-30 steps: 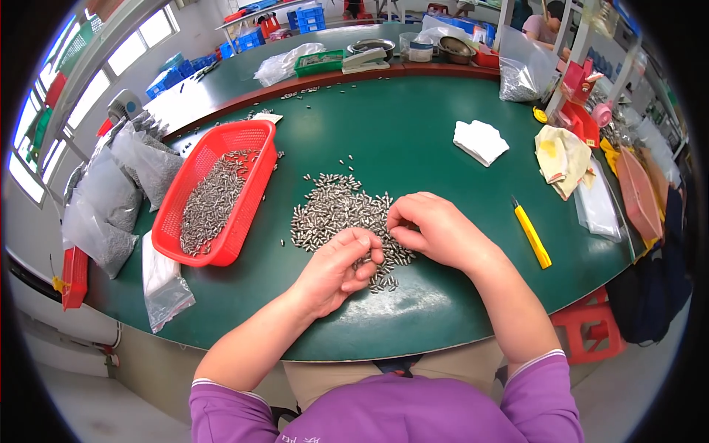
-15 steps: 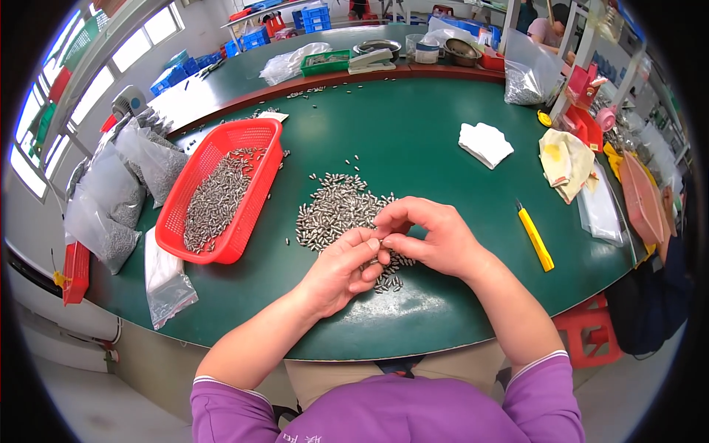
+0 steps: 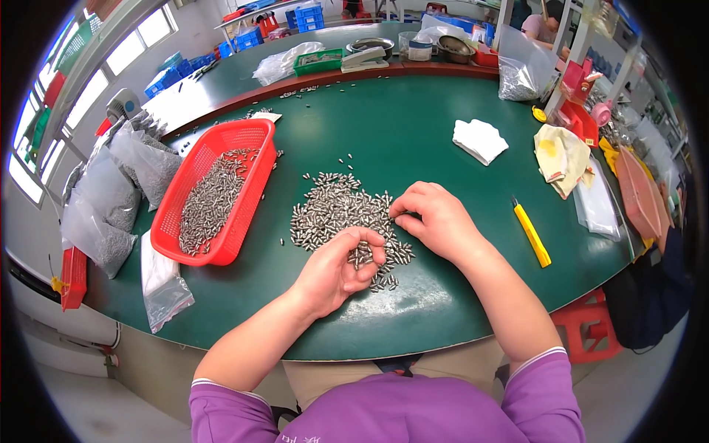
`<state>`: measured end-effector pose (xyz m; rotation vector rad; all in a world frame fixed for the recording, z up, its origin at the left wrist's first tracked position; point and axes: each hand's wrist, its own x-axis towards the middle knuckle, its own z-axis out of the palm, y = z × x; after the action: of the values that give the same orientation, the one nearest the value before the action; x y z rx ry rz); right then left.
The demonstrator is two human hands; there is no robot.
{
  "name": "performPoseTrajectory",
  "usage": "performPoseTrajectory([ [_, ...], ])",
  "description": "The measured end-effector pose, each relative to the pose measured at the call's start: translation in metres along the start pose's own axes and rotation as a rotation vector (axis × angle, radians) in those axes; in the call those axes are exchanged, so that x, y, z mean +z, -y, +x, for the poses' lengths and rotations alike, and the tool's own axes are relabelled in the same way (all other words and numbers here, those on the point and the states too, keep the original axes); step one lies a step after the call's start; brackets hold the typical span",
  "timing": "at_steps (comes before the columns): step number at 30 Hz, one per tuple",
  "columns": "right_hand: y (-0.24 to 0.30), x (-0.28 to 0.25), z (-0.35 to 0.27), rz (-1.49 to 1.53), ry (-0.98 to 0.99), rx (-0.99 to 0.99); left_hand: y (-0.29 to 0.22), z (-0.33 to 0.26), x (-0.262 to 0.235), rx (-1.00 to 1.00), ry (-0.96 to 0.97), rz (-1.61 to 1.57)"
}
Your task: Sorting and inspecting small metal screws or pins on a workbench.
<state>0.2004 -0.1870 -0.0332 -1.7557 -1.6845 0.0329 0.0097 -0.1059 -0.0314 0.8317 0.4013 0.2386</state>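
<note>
Green table (image 3: 413,140) w/ a loose pile of small metal pins (image 3: 332,210) spread near its front-centre. Both hands work at the pile's near edge.

Left hand (image 3: 340,269) — palm up, fingers curled into a cup, holding a small batch of pins in the palm; more pins lie on the table just beside its fingertips. Right hand (image 3: 436,218) — palm down at the pile's right edge, fingers bent and drawn together at the tips over the pins; can't tell whether it actually pinches one, since the fingertips hide it. The two hands sit near each other, not touching.

Left of the pile: red plastic basket (image 3: 221,192), tilted long-ways, approx. half covered w/ the same pins. Further left, clear plastic bags (image 3: 111,207) of pins stand at the table edge; one flatter bag (image 3: 162,284) lies in front of the basket.

Right of the right hand: yellow utility knife (image 3: 532,235), lying apart from the pile. Beyond it, a folded white cloth (image 3: 480,140) and a yellowish stained rag (image 3: 563,156). A few stray pins are scattered toward the far side of the table. Purple sleeves at the lower edge.
</note>
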Motion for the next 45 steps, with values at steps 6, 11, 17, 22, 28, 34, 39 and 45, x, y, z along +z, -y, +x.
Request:
performPoseTrajectory([
  [6, 0.002, -0.001, -0.001, -0.044, 0.102, 0.04, 0.001, 0.002, -0.002, 0.008, 0.007, -0.009],
  [11, 0.002, -0.002, -0.004, -0.073, 0.15, 0.072, 0.002, 0.004, -0.002, 0.014, 0.014, -0.017],
  [17, 0.019, -0.008, 0.002, 0.822, 0.288, 0.207, 0.001, 0.003, -0.002, 0.011, 0.024, -0.012],
  [22, 0.023, -0.005, 0.001, 0.894, 0.289, 0.187, -0.001, 0.001, -0.002, 0.021, 0.07, -0.046],
  [28, 0.022, 0.0, 0.001, 0.723, 0.199, 0.087, -0.001, 0.0, 0.0, 0.036, 0.075, -0.033],
  [34, 0.022, -0.001, 0.002, 0.616, 0.124, 0.001, -0.001, 0.002, 0.0, 0.015, 0.064, -0.022],
  [39, 0.014, -0.006, 0.005, 0.25, -0.022, 0.16, -0.002, 0.0, 0.001, 0.004, 0.033, -0.022],
  [45, -0.003, 0.0, 0.001, 0.051, 0.041, 0.154, -0.002, -0.001, 0.001, 0.007, 0.036, -0.028],
])
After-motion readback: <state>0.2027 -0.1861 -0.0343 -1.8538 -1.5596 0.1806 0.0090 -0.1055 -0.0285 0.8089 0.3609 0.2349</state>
